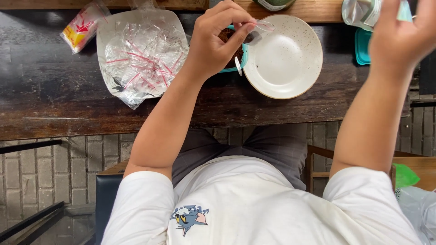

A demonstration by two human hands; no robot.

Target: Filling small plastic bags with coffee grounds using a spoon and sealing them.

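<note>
One clear plastic spoon [260,28] pinched in left hand [215,38], loaded with dark crumbs above teal tub [234,61], beside bare speckled plate [285,56]. Nothing plated yet. Right hand [402,34] gripping clear packet [363,11]. Plastic bag [141,54] on dark table [54,95].

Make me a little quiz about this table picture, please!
1. True or false: the white speckled plate has food on it.
2. Which hand holds the small clear spoon? A) left hand B) right hand
3. Fill in: the teal container of brown stuff sits between the plate and the pile of clear ____.

Key: 1 false, it looks bare. 2 A. 3 plastic bags.
</note>
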